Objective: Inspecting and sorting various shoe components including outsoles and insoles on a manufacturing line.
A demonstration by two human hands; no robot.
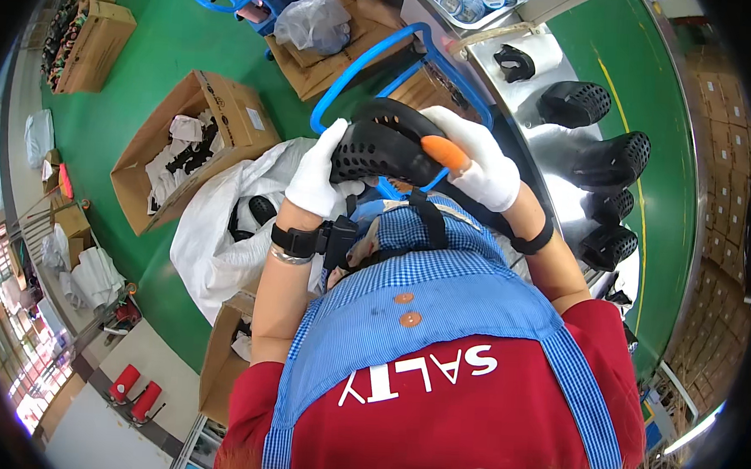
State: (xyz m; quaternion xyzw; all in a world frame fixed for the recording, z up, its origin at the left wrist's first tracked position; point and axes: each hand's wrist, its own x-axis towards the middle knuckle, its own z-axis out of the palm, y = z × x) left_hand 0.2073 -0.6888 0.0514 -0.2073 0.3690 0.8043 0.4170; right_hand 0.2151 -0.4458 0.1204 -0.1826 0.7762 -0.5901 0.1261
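Between my two gloved hands, in front of my apron, is black perforated clog footwear [367, 155]. Two rounded, holed parts show, and I cannot tell if they are one clog or a pair. My left hand [317, 176] grips its left side, with the fingers partly hidden behind it. On the opposite side my right hand [477, 162] is closed on it, an orange cover [445, 152] on one digit pressing against the black surface. Below and left, an open white sack [210, 226] holds more black clogs [262, 209].
Several black clogs [610, 158] line the metal bench [558, 146] on my right. A tray of round packets [477, 0] sits at its far end. Ahead stands a blue tubular frame [350, 72]. An open cardboard box [246, 117] with white and black pieces is at left.
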